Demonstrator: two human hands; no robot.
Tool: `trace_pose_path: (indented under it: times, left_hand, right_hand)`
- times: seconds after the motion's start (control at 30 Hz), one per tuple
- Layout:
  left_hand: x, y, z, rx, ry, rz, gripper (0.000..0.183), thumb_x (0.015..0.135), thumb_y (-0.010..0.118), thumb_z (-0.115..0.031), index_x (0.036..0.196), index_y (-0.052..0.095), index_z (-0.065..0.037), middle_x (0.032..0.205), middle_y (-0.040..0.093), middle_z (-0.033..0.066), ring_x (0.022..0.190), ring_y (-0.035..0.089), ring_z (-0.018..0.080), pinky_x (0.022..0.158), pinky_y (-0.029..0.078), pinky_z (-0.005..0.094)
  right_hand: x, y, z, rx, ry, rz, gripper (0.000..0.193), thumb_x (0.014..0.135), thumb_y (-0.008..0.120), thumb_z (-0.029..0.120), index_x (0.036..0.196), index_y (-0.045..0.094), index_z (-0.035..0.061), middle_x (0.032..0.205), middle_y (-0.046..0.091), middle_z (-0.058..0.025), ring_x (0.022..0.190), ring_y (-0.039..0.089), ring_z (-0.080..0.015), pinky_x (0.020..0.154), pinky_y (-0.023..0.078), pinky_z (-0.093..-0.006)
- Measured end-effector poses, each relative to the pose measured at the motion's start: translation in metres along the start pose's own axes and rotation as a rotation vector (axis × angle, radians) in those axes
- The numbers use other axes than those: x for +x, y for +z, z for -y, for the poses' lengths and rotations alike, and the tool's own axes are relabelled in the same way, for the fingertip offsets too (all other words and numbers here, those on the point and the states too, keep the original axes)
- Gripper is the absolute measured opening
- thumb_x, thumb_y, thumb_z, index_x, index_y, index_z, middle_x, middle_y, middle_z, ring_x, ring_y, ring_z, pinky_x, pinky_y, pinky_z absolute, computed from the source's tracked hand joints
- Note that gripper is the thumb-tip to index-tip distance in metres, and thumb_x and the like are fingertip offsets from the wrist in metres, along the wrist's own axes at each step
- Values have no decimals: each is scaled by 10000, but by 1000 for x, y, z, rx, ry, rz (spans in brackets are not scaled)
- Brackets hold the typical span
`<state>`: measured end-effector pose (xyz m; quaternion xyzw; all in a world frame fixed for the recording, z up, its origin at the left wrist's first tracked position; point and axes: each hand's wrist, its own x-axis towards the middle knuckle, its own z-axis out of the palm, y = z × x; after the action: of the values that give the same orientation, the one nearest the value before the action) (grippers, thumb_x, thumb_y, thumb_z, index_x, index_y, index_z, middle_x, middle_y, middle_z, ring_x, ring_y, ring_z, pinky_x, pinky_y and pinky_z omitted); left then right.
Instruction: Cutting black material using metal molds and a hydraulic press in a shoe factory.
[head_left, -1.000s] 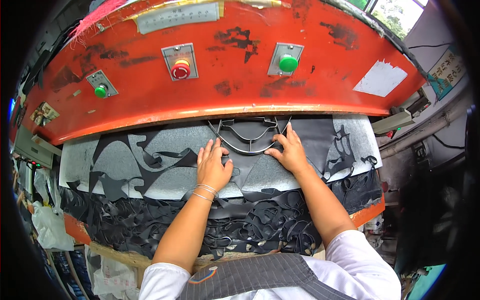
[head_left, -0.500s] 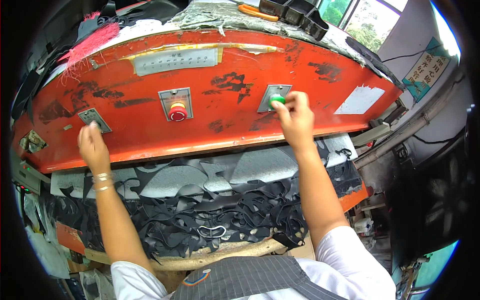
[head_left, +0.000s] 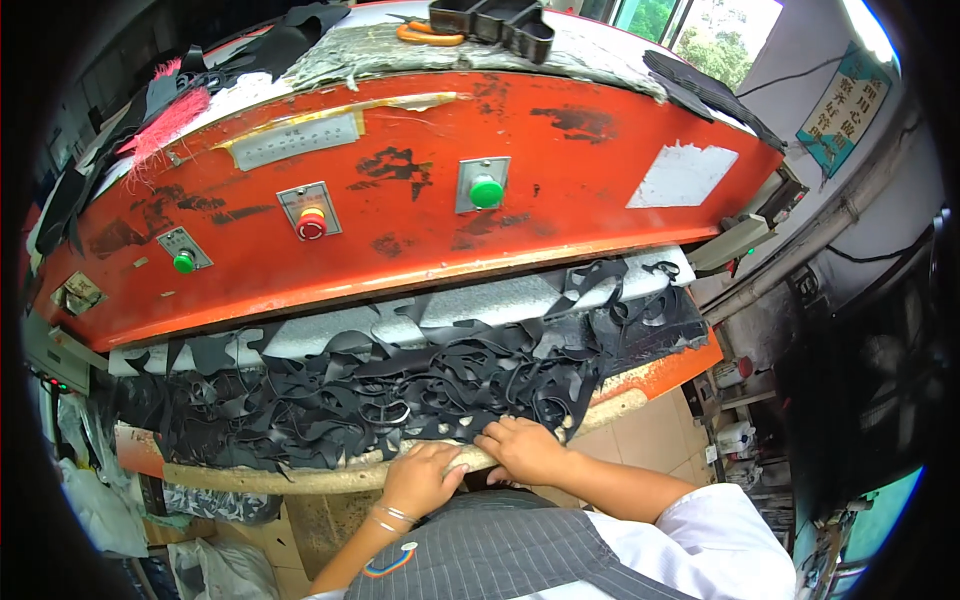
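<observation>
hands have come down from the two green buttons to the near side of the press: the left hand (head_left: 420, 482) and right hand (head_left: 522, 450) now lie close beside each other on the pale rail (head_left: 340, 478), fingers loosely bent over it. whether they grip it i cannot tell. the left green button (head_left: 184, 262) and right green button (head_left: 486, 193) stand clear of any touch, with the red knob (head_left: 311, 224) between them on the orange-red beam (head_left: 425, 215), so nobody's hand seems to be calling on the machine at this moment. beyond the fingers, a tangled heap of black offcuts (head_left: 350, 390) fills the strip between the rail and the white pad (head_left: 470, 310), with a few black pieces spread on the pad itself. the curved metal cutter, which both hands were steadying a second ago, is now out of sight; the beam hides the far part of the pad, so its place cannot be told. on top of the press, at the far side, an orange-handled tool (head_left: 435, 39) lies beside a black divided tray (head_left: 500, 22).
</observation>
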<state>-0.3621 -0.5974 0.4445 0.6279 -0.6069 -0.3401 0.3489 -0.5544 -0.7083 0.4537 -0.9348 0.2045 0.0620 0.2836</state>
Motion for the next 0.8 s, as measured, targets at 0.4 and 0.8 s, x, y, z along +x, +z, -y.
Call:
trace_pose_path:
  times: [0.4,0.8]
  left_hand:
    - [-13,61,26,335,-92,-208,161,726,707,-252,745,709,-92,739,631,71,743,612,292,664,500,394]
    - [-11,80,41,-303,-213,-45,154,896,635,-118,958,710,1,896,705,95,824,665,149,746,512,261]
  right_hand:
    - [0,47,-29,-84,-108,-82,328,617,776,214,886,663,64,895,621,-88,898,601,-267,765,498,-369]
    - [152,-19,-145,-375,-84,-428,856,702,735,540,1407,415,174,1444,337,-278,1375,274,-426,1134,211,-508]
